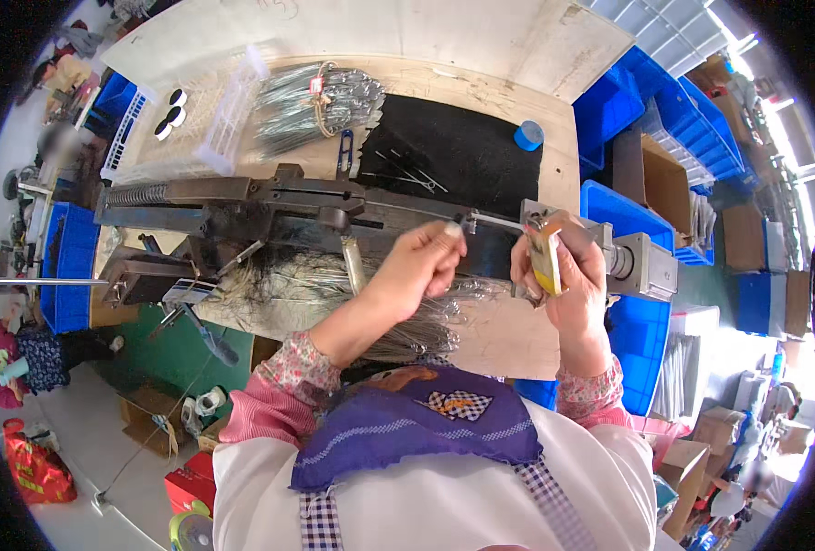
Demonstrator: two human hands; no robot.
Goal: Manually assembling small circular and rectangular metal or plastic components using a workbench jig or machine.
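A long dark metal fixture [306, 195] runs across the wooden bench in front of me. My left hand [421, 262] is at its middle, fingers curled and thumb pressed against them beside a small dark clamp; anything inside the fingers is hidden. A bright thin rod [499, 221] runs from the clamp toward my right hand [573, 280]. That hand is closed around a yellow-and-white piece [549, 262] whose kind I cannot make out. It is close to a grey metal block [646, 266] at the fixture's right end. Many thin metal wires with looped ends [416, 331] lie under my left forearm.
Behind the fixture are a tied wire bundle [302, 110], a white plastic basket [219, 142] and a black cloth [481, 138] with several loose wires. A blue round cap [528, 136] lies at the cloth's right. Blue crates [623, 207] stand beyond the bench's right edge.
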